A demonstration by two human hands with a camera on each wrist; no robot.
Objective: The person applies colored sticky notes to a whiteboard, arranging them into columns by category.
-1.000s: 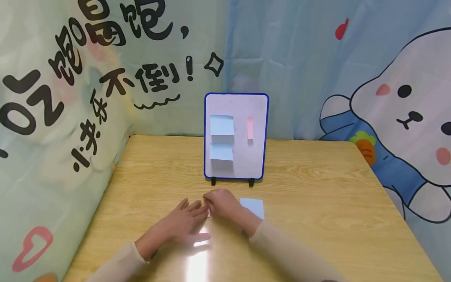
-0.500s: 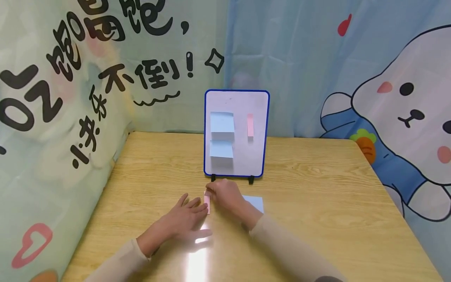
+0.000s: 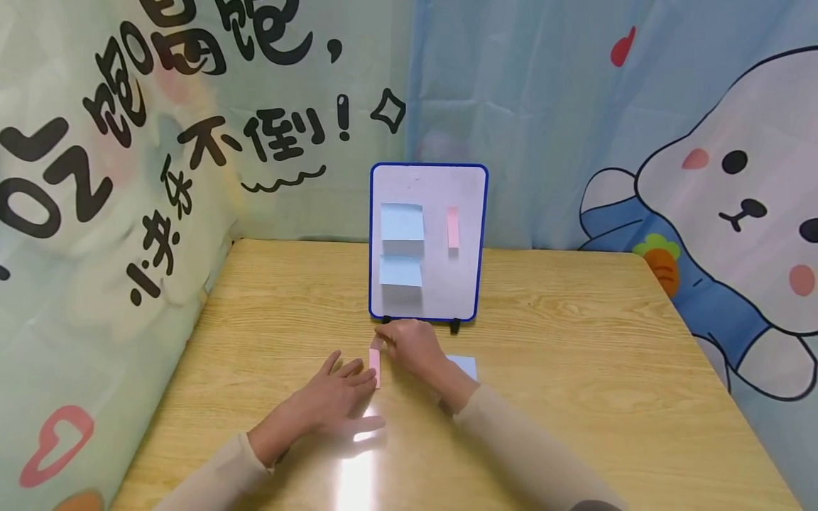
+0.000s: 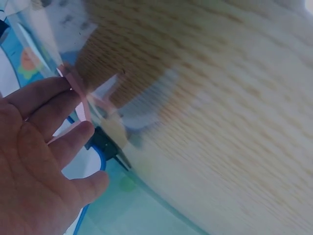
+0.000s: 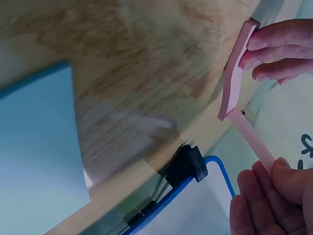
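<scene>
A narrow pad of pink sticky notes lies on the table in front of the whiteboard. My left hand has its fingers extended, and their tips touch the side of the pad. Between thumb and forefinger my right hand pinches the free end of a pink sticky strip. That strip rises at an angle from one end of the pad and is still joined to it there. In the left wrist view the fingertips of the left hand overlap part of the pink pad.
A blue-framed whiteboard stands on black feet at the back. It bears two blue sticky notes and one pink strip. A light-blue sticky pad lies right of my right hand, partly covered by the forearm. Printed curtains surround the table.
My right hand has moved a little toward the whiteboard, drawing the pink strip up from the pad. More of the pad shows now. My left hand has hardly moved.
</scene>
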